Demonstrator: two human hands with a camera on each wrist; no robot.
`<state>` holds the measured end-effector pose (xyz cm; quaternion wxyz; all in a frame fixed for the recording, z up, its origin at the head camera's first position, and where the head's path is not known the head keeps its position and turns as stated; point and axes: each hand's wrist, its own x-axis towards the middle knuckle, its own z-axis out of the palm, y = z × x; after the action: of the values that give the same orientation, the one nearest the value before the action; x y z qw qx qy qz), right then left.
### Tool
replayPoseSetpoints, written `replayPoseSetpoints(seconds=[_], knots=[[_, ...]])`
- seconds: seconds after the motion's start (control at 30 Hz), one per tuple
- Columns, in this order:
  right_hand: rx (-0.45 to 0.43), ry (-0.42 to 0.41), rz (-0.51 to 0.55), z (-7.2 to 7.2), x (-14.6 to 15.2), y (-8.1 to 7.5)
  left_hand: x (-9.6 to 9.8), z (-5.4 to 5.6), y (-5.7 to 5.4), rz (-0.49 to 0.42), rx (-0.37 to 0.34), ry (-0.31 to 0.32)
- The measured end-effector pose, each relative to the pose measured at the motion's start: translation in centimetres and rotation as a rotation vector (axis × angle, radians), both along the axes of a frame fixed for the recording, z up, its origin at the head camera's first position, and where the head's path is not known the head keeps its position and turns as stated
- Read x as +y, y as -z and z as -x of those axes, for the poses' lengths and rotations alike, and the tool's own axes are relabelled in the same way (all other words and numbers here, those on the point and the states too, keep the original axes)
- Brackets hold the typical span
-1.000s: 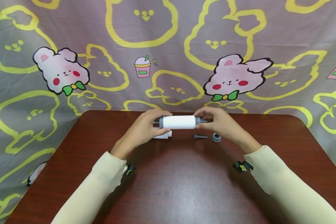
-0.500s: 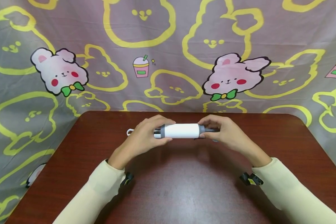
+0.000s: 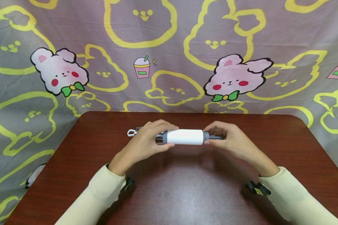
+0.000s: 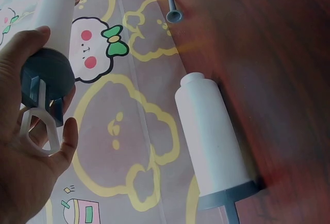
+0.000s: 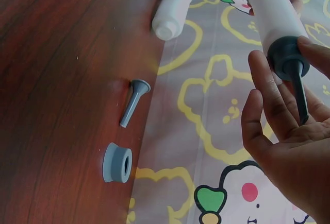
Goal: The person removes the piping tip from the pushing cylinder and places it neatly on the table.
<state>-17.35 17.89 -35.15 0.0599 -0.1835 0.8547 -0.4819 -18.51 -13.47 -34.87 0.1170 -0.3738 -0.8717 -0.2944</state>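
A white piping syringe (image 3: 185, 137) with dark grey end caps lies level between both hands, above the table. My left hand (image 3: 145, 140) grips its left end at the grey collar, thumb and fingers on opposite sides; the white ring of its plunger (image 4: 38, 134) shows by the palm in the left wrist view. At the other end, my right hand (image 3: 233, 137) pinches the grey nozzle cap (image 5: 287, 56) between thumb and fingers. The long thin nozzle (image 5: 298, 92) points into the right palm.
A second white syringe (image 4: 211, 131) lies on the brown table (image 3: 180, 193) behind the left hand. A small grey nozzle (image 5: 134, 103) and a grey ring-shaped cap (image 5: 117, 163) lie farther right, hidden in the head view. A patterned cloth (image 3: 169, 47) hangs behind the table.
Both hands have brought the held syringe nearer the body and slightly right. In the head view they now cover the small nozzle and the ring-shaped cap, which showed earlier.
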Motion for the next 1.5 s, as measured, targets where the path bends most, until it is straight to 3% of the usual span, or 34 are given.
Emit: replayPoseSetpoints(seconds=[0.27, 0.6, 0.93, 1.27, 1.5], knots=[[0.015, 0.002, 0.029, -0.3, 0.1, 0.2, -0.1, 0.0, 0.3, -0.021, 0.003, 0.033], [0.034, -0.017, 0.016, -0.6, -0.2, 0.5, -0.3, 0.1, 0.4, -0.039, -0.063, 0.041], [0.091, -0.021, -0.009, -0.9, -0.3, 0.9, -0.3, -0.2, 0.3, -0.034, -0.090, 0.044], [0.194, -0.035, 0.005, -1.1, -0.5, 0.8, -0.3, -0.1, 0.4, -0.086, -0.142, 0.058], [0.163, -0.013, -0.022, -1.0, -0.4, 0.8, -0.3, -0.1, 0.3, -0.093, -0.159, 0.059]])
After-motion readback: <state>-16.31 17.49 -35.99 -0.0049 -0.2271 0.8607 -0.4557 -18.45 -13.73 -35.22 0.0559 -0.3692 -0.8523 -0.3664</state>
